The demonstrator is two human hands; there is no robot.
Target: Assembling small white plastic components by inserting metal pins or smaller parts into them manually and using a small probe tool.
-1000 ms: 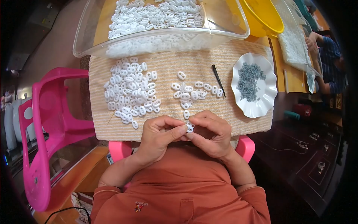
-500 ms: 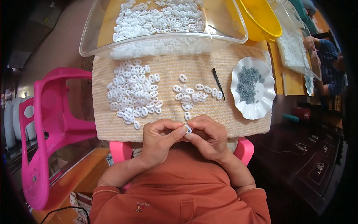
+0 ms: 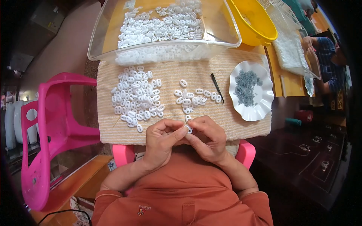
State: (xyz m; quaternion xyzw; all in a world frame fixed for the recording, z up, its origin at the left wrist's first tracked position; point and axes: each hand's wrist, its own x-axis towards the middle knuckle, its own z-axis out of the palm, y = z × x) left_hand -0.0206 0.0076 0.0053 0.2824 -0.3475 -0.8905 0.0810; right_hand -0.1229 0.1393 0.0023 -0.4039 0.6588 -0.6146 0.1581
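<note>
The left hand (image 3: 161, 142) and right hand (image 3: 209, 140) pinch one small white plastic piece (image 3: 189, 130) between thumbs and fingers. It sits in the middle, about as near to one hand as the other. Fingers hide part, so I can't tell where its long side points. A white two-hole oval (image 3: 188, 117) lies just past the fingertips on the striped cloth (image 3: 245, 127).
</note>
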